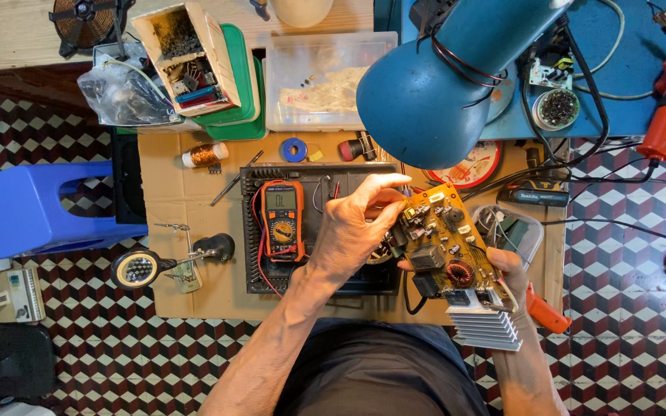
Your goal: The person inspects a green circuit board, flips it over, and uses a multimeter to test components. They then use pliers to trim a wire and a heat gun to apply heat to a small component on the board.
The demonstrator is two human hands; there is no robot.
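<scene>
Nearest, the right hand [514, 270] cradles a tan circuit board [445, 243] from below, fingers curled under its edge, over the cardboard-covered bench [186, 200] towards its right edge. A ribbed aluminium heatsink [487, 325] hangs off the board's near end, with a copper toroid coil [460, 272] and black blocky parts on its face. The left hand [352, 227] reaches across, thumb and fingertips pinched on a small component at the board's far corner. Held only by that underhand grip, the board could tip towards the heavy heatsink and slip; a hard tug might also bend a lead. An orange-handled tool [545, 312] lies just beside the right wrist. Beyond, an orange multimeter [282, 219] rests on a black slotted casing [310, 181] mid-bench. Farther off, a glossy blue lamp shade [425, 96] overhangs a clear plastic box [325, 81] at the far edge.
</scene>
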